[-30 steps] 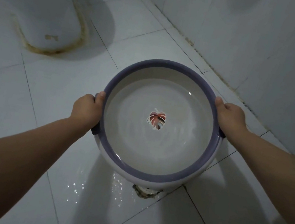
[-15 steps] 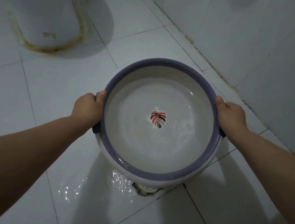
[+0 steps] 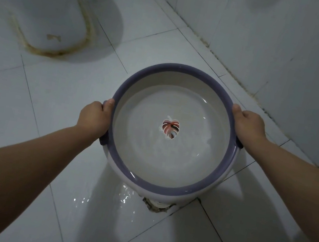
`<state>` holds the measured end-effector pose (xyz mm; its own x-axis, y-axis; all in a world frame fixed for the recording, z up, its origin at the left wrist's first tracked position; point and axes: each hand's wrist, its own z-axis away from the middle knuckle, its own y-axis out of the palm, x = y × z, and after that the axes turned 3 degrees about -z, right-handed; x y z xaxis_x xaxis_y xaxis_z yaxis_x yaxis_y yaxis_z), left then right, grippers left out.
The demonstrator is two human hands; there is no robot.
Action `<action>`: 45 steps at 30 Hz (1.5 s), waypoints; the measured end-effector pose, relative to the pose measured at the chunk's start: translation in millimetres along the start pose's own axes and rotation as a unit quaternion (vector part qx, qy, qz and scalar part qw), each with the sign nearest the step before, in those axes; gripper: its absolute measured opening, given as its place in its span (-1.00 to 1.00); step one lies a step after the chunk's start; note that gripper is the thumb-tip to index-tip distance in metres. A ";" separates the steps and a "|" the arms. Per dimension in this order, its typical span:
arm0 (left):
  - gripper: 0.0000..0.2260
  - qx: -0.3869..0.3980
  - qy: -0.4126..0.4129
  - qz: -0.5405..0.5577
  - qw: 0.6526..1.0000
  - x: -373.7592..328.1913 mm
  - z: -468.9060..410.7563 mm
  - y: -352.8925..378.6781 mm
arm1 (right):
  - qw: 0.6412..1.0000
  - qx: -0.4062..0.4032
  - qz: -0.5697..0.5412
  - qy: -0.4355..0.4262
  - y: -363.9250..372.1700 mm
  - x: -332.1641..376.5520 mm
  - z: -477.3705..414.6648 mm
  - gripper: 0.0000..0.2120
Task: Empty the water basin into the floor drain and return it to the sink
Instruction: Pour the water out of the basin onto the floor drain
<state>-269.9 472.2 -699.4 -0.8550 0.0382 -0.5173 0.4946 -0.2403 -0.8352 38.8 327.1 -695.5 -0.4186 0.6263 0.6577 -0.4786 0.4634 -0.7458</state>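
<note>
A round white water basin (image 3: 162,189) with a purple rim and a leaf picture on its bottom hangs over the tiled floor, tipped slightly toward me, with shallow water inside. My left hand (image 3: 94,117) grips its left rim and my right hand (image 3: 247,126) grips its right rim. The floor drain (image 3: 156,206) shows just below the basin's near edge, mostly hidden by it. Wet floor glistens to the left of the drain.
A white toilet base (image 3: 45,13) with stained sealant stands at the upper left. A white tiled wall (image 3: 283,46) runs along the right, meeting the floor in a dirty grout line. White floor tiles (image 3: 43,91) spread around.
The water in the basin has sloshed and rippled. The wet patch by the drain has spread a little. Both hands keep the same grip.
</note>
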 end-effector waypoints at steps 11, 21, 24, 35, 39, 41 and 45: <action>-0.48 0.007 -0.008 0.002 1.000 -1.1 1.9 -1.5 | 1.000 0.005 0.002 0.001 0.3 3.5 0.9 -0.49; -0.47 0.000 0.003 0.001 1.000 0.8 0.1 -0.5 | 1.000 0.011 -0.002 0.008 1.8 -0.3 -2.1 -0.50; -0.47 0.004 0.002 0.003 1.000 2.4 -0.9 0.4 | 1.000 0.015 0.007 0.006 1.9 -0.6 -2.4 -0.49; -0.47 -0.001 0.013 -0.023 1.000 3.3 -2.8 2.7 | 1.000 0.018 0.002 0.007 2.5 -0.6 -2.1 -0.50; -0.47 0.004 0.005 -0.021 1.000 4.5 -2.3 2.6 | 1.000 0.026 0.008 0.004 4.2 -0.5 -1.9 -0.50; -0.47 0.005 0.004 -0.021 1.000 5.0 -2.2 2.7 | 1.000 0.027 0.010 0.000 5.1 -1.5 -1.3 -0.50; -0.46 0.001 0.008 -0.024 1.000 5.0 -1.8 2.5 | 0.999 0.030 0.015 -0.001 5.2 -2.0 -1.0 -0.49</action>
<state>-272.7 473.6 -704.5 -0.8750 0.0656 -0.4797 0.4528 -0.2396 -0.8588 37.9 328.9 -700.8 -0.4358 0.6378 0.6350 -0.5115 0.4051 -0.7578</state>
